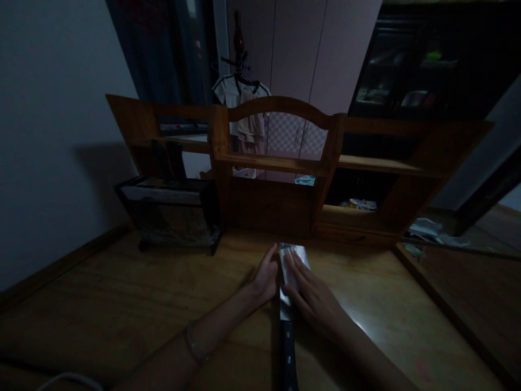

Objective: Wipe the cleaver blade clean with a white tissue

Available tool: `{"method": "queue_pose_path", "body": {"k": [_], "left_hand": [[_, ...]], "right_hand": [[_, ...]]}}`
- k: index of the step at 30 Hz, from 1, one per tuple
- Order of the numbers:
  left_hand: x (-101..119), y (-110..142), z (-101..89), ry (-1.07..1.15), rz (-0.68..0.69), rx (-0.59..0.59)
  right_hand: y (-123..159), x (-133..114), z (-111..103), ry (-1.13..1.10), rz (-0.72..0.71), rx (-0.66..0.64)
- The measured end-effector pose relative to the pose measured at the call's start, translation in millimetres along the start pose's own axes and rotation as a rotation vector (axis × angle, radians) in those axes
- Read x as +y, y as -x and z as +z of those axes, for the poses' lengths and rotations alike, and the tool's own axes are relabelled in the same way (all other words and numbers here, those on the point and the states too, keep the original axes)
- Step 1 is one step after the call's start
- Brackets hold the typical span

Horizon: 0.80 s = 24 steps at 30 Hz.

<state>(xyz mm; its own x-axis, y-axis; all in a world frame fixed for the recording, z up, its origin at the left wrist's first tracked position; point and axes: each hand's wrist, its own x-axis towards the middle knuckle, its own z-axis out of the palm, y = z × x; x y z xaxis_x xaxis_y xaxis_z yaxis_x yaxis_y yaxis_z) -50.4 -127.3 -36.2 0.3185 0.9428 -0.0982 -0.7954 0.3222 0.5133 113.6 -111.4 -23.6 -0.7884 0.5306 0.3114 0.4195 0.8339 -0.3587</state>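
"Where's the knife (286, 321)?"
"Lower centre of the frame, handle (288, 350) towards the bottom edge."
"The hands?"
"Right hand (312, 292) flat on the blade (285, 307), fingers extended; left hand (266, 278) beside its left edge, grip unclear."
"Beyond?"
"Black-framed stand (171, 220), centre left."

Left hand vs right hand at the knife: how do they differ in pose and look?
Pose: the left hand is beside the blade with its thumb pointing up; the right hand lies over the blade's face, fingers extended.
Look: a bracelet circles the left hand's wrist; none shows at the right hand's.
Shared: both are bare, ahead of the knife's dark handle.
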Motion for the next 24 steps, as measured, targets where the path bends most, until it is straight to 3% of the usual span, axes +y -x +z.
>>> {"method": "queue_pose_path", "body": {"k": [3,5,12,16,19,24], "left_hand": [[0,-2,-2.0,0.024,-0.010,0.033],[0,-3,-4.7,0.045,0.005,0.019],[0,-4,-8.3,0.091,0.047,-0.025],[1,-2,-2.6,0.088,0.039,-0.006],[1,0,-0.7,0.080,0.053,0.032],[1,1,-2.3,0.071,0.036,0.104]], "right_hand": [[-1,-4,4,0.054,-0.106,-0.088],[-1,2,10,0.100,-0.101,-0.085],[4,36,22,0.228,0.126,-0.035],[5,37,19,0.248,0.193,0.063],[2,24,10,0.199,0.097,0.078],[-1,-3,2,0.069,-0.130,-0.120]]}}
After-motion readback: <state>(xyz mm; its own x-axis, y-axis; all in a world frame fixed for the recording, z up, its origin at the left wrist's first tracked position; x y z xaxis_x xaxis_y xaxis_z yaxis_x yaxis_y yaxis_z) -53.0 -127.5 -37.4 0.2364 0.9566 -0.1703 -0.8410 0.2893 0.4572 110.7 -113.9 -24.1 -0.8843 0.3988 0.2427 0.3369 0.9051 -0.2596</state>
